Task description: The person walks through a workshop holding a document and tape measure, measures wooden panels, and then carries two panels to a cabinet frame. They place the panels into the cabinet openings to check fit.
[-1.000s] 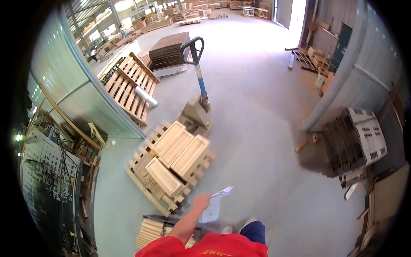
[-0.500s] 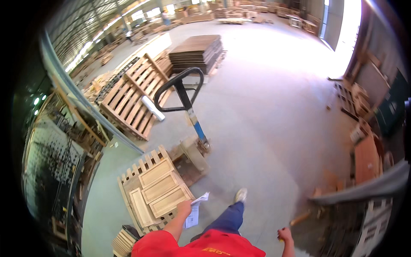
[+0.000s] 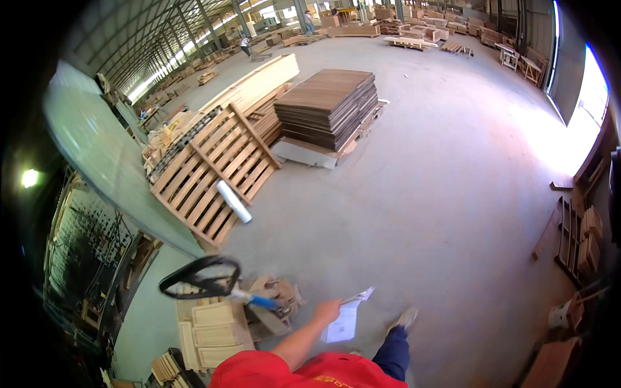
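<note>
Some white paper sheets [image 3: 343, 324] are pinched in my left hand [image 3: 328, 312], which reaches forward with its fingers closed. They hang down over the grey floor, with printed marks on them. To the left of that arm stands a pallet jack with a black loop handle [image 3: 206, 284] and a blue shaft [image 3: 264, 302]; no hand touches it. Behind the handle several pale wooden framed panels [image 3: 217, 335] lie on a pallet. My right hand is out of view.
A slatted wooden pallet [image 3: 213, 168] leans at the left, with a white roll [image 3: 233, 202] against it. Farther on stands a stack of brown boards [image 3: 326, 97]. A pale green curved panel [image 3: 119, 155] rises at far left. Wooden pieces [image 3: 587, 239] line the right side.
The view has shifted, and the pallet jack and panels now appear lower and farther left. My foot has stepped forward to the right. My right hand has left the view; the left still holds the sheets.
</note>
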Demonstrator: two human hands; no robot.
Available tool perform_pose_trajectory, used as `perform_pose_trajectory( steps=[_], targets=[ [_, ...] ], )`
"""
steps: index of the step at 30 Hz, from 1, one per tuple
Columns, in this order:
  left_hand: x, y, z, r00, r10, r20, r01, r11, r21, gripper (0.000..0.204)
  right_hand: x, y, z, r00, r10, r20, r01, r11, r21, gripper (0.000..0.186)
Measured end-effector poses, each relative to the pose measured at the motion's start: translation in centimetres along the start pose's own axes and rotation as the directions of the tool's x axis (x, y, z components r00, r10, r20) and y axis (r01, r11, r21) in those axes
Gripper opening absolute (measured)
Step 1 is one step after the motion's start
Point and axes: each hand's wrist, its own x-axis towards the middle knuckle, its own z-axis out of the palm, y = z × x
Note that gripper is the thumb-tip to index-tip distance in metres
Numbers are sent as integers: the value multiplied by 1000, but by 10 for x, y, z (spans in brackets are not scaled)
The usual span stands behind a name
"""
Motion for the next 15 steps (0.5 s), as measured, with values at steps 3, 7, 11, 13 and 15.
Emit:
perform_pose_trajectory(
  steps=[3,7,11,13,15],
  targets=[
    [144,63,-16,1000,4,-9,-5,999,-51,34,91,-91,-88,996,-59,-65,59,998,-8,26],
    [298,136,-39,995,-63,78,54,991,122,31,184,-234,-249,951,-147,-273,143,989,-36,28],
    [410,177,-62,984,-172,48,161,972,173,30,240,-526,-469,817,-462,-345,573,716,398,22],
    [500,225,-87,982,-183,48,172,968,181,30,163,-725,-594,754,-551,-358,651,555,517,26],
    [563,236,-96,966,-254,38,236,937,258,29,109,-874,-672,497,-811,-309,793,280,542,29]
  ],
)
